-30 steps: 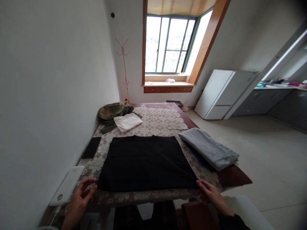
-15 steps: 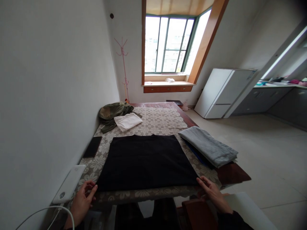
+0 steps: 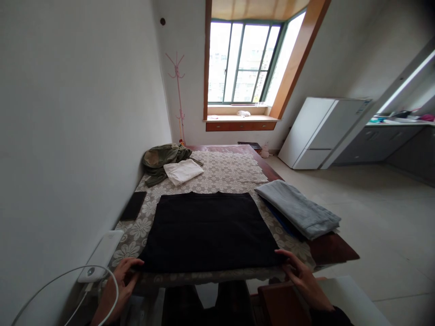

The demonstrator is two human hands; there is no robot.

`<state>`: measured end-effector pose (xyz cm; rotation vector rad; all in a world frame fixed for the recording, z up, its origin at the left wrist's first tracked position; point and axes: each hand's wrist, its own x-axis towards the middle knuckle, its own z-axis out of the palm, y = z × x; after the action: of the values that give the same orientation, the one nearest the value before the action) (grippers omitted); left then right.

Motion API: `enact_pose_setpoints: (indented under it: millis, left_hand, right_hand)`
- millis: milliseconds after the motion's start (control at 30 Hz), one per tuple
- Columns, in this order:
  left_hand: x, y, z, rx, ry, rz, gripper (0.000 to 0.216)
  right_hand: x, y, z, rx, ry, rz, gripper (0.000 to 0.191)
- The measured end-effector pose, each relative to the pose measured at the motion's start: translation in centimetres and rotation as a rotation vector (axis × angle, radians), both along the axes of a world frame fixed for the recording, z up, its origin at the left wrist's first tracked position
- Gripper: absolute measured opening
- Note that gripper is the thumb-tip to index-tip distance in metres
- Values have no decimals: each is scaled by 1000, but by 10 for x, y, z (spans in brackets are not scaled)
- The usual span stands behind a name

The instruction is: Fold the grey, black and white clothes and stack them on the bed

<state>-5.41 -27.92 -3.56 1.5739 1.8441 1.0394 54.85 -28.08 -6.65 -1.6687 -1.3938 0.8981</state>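
"Cloth (image 3: 210,231), black and laid flat, covers the near part of a worktop (image 3: 331,249) in the head view, the sole angle. Is it held?"

"Left hand (image 3: 124,280) at its near left corner, right hand (image 3: 301,274) at its near right — well apart from each other. Both touch the cloth, but whether they pinch it or merely rest there, one cannot tell."

"What could go wrong?"

"Uneven pulling, most likely. Should one corner lead the other, the cloth could skew and wrinkle. The patterned cover (image 3: 231,167) beneath might drag along, if it clings. And a white cable (image 3: 117,290) loops across the left hand's wrist in this view; a wide swing might catch it and tug the white device (image 3: 102,253) beside the wall (image 3: 78,113)."

"And on the right?"

"A folded grey garment (image 3: 299,210) lies just beside the cloth — a sweep too far that way could nudge it off the worktop's side."

"The cloth itself?"

"Plain, dark and matt, with no print to be seen. Its far edge rises in small peaks, its sides run fairly straight, and its near edge lies close to the worktop's front. Finer creases, if any, are lost in the black."
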Motion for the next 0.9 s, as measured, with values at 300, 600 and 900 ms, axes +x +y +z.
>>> enact_pose_setpoints:
  millis: [300,600,900]
  left_hand:
    - [-5,4,-17,259,120,46,17]
    - [12,26,13,348,-269,84,27]
    - [67,182,38,-35,378,403,40]
  right_hand:
    - [14,10,-14,266,-180,-45,37]
    - [0,28,18,460,22,-174,29]
    - [-56,212,52,103,-524,-343,43]
